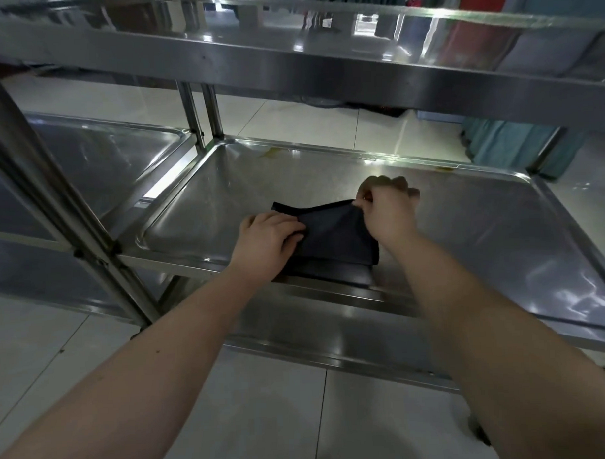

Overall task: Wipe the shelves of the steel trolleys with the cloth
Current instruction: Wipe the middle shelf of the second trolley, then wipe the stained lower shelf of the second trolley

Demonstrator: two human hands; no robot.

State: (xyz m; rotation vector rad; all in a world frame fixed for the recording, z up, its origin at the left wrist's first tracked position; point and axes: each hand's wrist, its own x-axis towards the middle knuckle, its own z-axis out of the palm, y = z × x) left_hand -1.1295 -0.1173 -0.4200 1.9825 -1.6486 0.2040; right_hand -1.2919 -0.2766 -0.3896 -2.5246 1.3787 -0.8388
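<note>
A dark cloth (332,238) lies partly folded on the middle shelf (483,230) of a steel trolley, near the shelf's front edge. My left hand (267,241) rests on the cloth's left side with its fingers curled onto the fabric, holding it down. My right hand (386,205) pinches the cloth's far right corner between thumb and fingers and lifts it a little off the shelf. A yellowish stain (272,151) marks the shelf's far rim.
The trolley's top shelf (322,60) overhangs the hands close above. A second steel trolley (96,157) stands directly to the left, its posts (201,109) touching this one. A lower shelf (325,335) sits beneath. White tiled floor (266,419) surrounds both; teal fabric (511,146) hangs behind.
</note>
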